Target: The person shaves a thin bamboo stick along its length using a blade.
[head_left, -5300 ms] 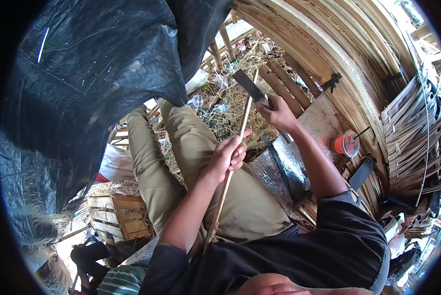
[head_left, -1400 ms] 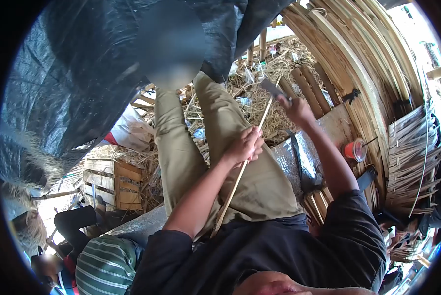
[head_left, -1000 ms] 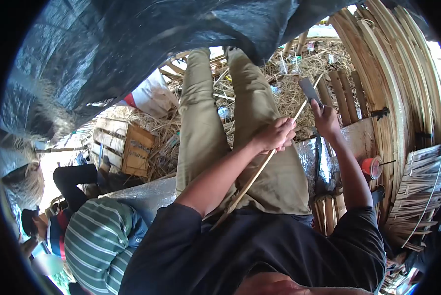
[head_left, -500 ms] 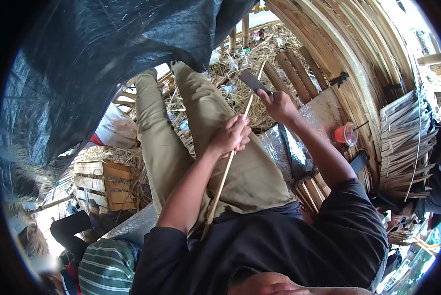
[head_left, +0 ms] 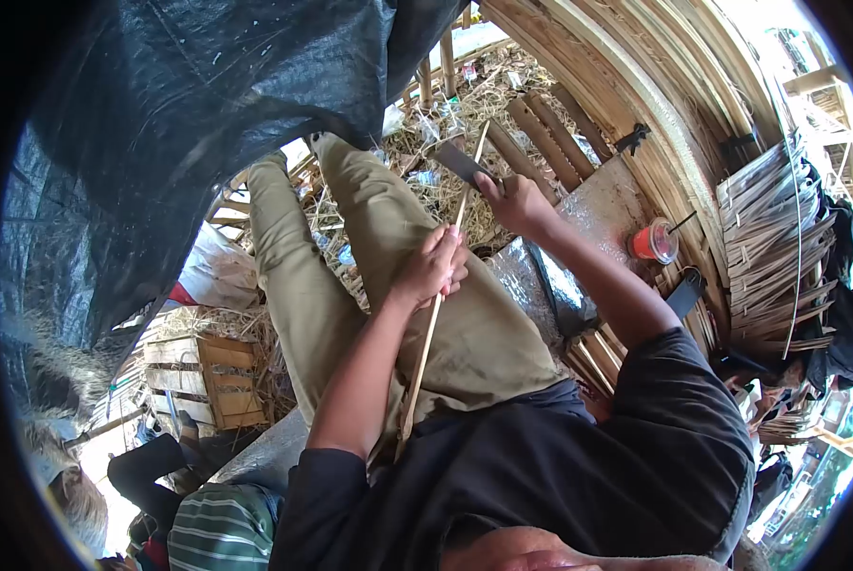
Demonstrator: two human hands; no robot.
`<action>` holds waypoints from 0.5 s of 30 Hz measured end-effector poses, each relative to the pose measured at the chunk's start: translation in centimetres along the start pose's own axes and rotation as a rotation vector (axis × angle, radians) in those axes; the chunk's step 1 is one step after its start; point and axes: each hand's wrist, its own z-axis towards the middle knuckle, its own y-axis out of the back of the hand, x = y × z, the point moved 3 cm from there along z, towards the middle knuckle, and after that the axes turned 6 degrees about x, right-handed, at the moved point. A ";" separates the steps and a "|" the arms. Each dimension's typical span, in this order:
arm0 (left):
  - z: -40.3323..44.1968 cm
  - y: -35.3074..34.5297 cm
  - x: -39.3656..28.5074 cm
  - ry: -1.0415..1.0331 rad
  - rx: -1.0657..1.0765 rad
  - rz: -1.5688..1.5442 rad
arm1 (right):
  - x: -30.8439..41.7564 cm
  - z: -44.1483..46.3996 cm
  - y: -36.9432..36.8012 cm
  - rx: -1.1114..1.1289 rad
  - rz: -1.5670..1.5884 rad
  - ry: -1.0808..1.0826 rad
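Note:
A long, thin pale bamboo strip runs from near my waist up past my right knee, slanting across my trousers. My left hand is closed around its middle, above my right thigh. In my right hand is a knife with a broad, dark, blunt-ended blade; its handle is hidden in my fist. The blade crosses the strip near its far end; whether the edge touches it I cannot tell.
Straw and litter cover the ground past my legs. To the right are a red cup with a straw, bundled wooden strips and a thatch bundle. A dark tarp hangs at left, above a wooden crate. A person in a striped shirt sits nearby.
The view has shifted slightly, so most things appear a little further left. Both hands keep their hold, and the knife stays across the far part of the strip.

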 end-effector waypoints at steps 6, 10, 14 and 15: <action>0.4 0.7 0.2 0.000 0.053 -0.010 | -1.4 1.6 0.3 -0.020 0.115 0.014; -0.2 1.1 0.0 0.006 0.038 -0.030 | 0.4 0.2 0.8 0.129 0.018 -0.065; -0.1 0.9 -0.1 -0.012 0.061 -0.011 | 0.3 0.7 -0.5 0.071 0.016 -0.121; -0.3 1.1 0.0 -0.012 0.052 -0.079 | 0.8 -0.1 -1.7 -0.038 -0.102 0.008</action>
